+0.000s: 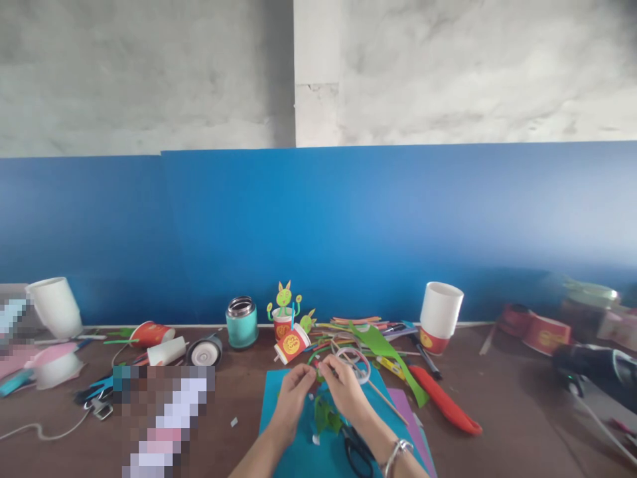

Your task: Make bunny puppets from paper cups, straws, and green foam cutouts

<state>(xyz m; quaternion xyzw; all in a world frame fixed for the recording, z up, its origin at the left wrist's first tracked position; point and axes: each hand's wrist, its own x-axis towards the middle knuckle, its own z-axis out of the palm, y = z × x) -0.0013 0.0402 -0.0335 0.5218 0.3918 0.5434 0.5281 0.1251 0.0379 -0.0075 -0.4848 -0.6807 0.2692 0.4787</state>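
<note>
My left hand and my right hand meet over a blue sheet, fingertips pinched close together. Between them shows a small bit of green and red, too small and covered to name. Just below lie green paper scraps. Black-handled scissors rest on the sheet beside my right wrist, partly under the forearm. Beyond the fingers, a red and white paper cup lies tipped over. Behind it stands another paper cup with a green paper animal figure on it.
A teal thermos stands at the back. Right of my hands are a tape roll, a long green paper strip, a red pouch-like item and stacked paper cups. At left, a person's pixelated arm reaches in near clips.
</note>
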